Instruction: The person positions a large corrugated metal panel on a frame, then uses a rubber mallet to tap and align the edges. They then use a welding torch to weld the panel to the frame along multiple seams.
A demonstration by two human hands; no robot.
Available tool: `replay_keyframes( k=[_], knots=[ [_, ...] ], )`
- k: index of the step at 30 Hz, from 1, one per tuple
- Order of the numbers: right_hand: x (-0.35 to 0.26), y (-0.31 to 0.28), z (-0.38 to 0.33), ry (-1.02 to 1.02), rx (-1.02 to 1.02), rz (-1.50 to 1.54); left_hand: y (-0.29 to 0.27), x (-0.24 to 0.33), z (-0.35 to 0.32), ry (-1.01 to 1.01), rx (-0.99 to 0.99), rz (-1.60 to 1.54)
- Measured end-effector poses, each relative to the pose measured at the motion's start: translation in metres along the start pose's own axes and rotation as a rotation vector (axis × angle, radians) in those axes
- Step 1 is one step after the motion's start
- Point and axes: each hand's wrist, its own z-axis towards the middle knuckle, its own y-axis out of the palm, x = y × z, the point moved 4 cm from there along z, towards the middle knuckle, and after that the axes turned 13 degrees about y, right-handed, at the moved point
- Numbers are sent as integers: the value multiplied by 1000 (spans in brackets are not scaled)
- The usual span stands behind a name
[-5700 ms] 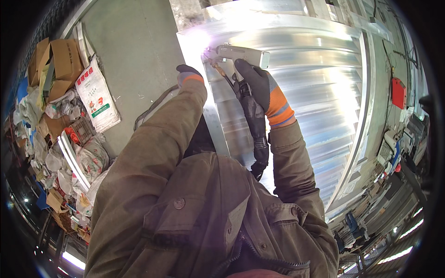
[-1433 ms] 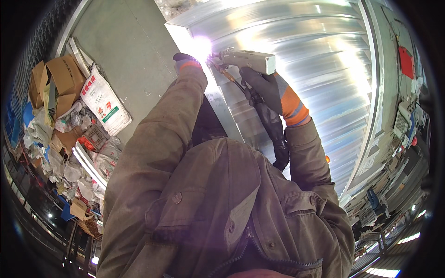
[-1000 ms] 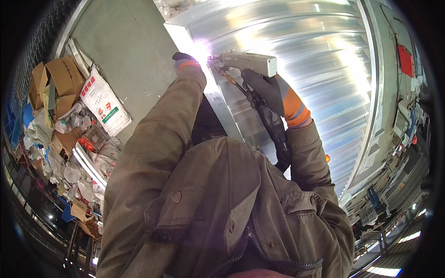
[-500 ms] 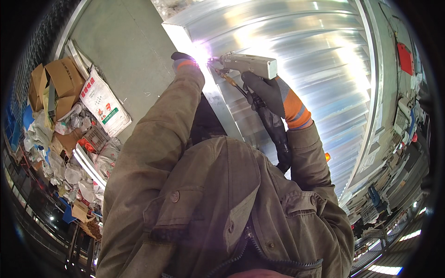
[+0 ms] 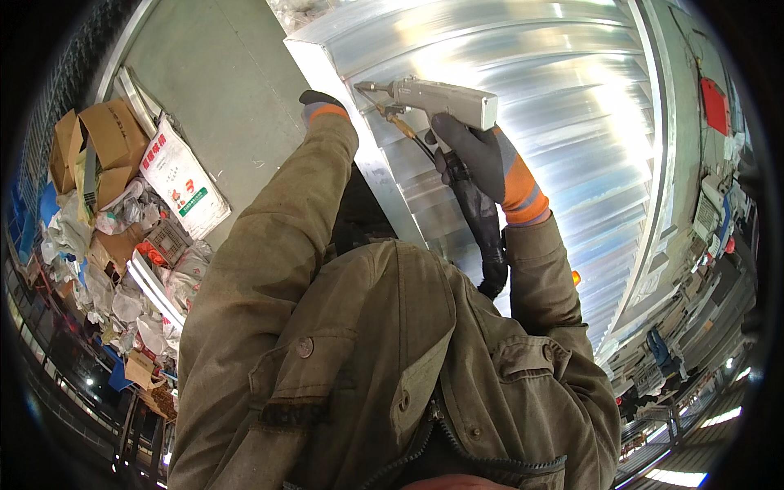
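On the grey floor (image 5: 237, 90) lies a white printed sack (image 5: 184, 184); just beside it sprawls a heap of plastic bags (image 5: 126, 306).

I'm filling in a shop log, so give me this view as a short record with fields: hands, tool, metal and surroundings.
Left hand: gloved, at the frame bar; whether it grips cannot be told.
Right hand: gloved, closed around the handle of the torch.
Tool: gun-shaped torch, nozzle pointing left, no arc glow visible.
Metal: shiny ribbed panel, edged by the bar.
Surroundings: cardboard box and white printed sack at left; red object at right.
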Motion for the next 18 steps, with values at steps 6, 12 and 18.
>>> replay_keyframes(
  k=[6, 12, 18],
  knots=[
    [-1, 3, 18, 30, -22, 22, 22, 3, 21, -30, 69, 100],
    [4, 7, 26, -20, -13, 16, 41, 5, 40, -76, 119, -56],
    [6, 7, 31, 11, -30, 13, 7, 2, 11, -78, 166, -105]
  ],
)
